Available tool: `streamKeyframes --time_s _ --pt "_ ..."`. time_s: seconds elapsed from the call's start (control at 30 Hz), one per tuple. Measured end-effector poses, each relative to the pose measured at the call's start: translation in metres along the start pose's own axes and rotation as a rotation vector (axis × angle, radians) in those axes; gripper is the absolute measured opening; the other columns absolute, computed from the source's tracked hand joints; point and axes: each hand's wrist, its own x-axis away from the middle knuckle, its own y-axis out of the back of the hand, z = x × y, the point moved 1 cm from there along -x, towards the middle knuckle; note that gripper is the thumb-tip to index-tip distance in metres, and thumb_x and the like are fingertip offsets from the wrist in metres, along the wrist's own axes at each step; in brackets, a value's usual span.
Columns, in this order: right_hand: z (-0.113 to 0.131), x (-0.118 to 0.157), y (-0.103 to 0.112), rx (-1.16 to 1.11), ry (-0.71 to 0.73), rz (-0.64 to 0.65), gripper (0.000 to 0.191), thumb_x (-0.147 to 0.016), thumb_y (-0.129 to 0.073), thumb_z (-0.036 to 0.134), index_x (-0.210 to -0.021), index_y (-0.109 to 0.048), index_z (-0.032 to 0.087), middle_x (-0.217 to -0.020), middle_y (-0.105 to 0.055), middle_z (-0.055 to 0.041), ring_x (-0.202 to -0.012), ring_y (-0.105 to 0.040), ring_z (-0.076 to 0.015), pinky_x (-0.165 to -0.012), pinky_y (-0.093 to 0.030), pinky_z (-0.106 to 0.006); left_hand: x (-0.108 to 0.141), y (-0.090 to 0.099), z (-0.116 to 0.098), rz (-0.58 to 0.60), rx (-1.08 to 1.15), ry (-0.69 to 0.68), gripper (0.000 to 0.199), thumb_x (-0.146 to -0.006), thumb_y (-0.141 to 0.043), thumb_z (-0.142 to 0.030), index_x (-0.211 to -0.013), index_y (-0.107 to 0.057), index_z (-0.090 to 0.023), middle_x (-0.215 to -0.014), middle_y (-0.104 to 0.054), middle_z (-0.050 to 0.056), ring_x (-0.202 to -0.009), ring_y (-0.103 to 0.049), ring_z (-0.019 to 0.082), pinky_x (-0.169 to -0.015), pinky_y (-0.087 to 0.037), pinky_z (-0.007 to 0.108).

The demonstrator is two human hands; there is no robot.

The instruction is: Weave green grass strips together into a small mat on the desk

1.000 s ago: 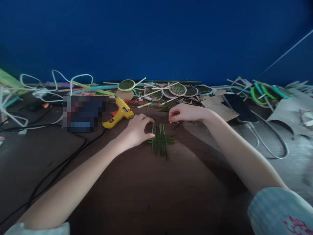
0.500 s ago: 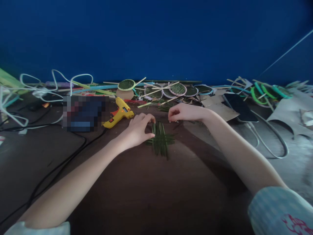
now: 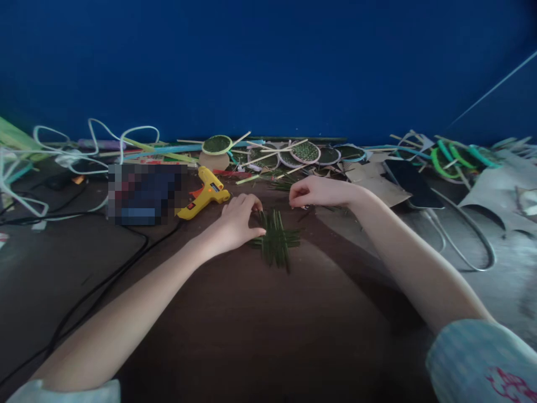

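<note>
The woven green strips (image 3: 276,238) lie on the near-middle of the desk (image 3: 268,330), crossing each other, with loose ends sticking out around their edges. The left hand (image 3: 242,221) reaches in from the left, thumb and fingers spread apart at the left edge of the strips, its thumb touching them. The right hand (image 3: 305,193) is curled beyond their far right corner, fingertips together; whether it pinches anything, I cannot tell. Bare desk runs wide from the near edge of the strips toward the viewer. The far side is tighter: the yellow glue gun (image 3: 203,196) sits just beyond the left hand, round woven pieces (image 3: 305,151) crowd along the blue wall (image 3: 268,67), and a phone (image 3: 413,184) lies right of the right wrist.
</note>
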Motion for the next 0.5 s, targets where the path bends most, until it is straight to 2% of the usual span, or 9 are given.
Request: streamKeyframes --time_s 0.5 --pt "-0.0030 -0.0018 -0.0013 -0.030 0.002 0.002 0.010 -0.074 -0.055 0.025 -0.077 -0.060 0.017 -0.076 -0.062 -0.0055 -0.063 -0.050 -0.0121 -0.056 -0.036 -0.025 -0.0031 -0.0022 0.0024 -0.018 0.011 0.007 0.037 -0.068 -0.066 -0.033 -0.091 -0.041 -0.020 -0.094 -0.045 0.003 -0.092 -0.047 0.022 -0.084 -0.039 0.039"
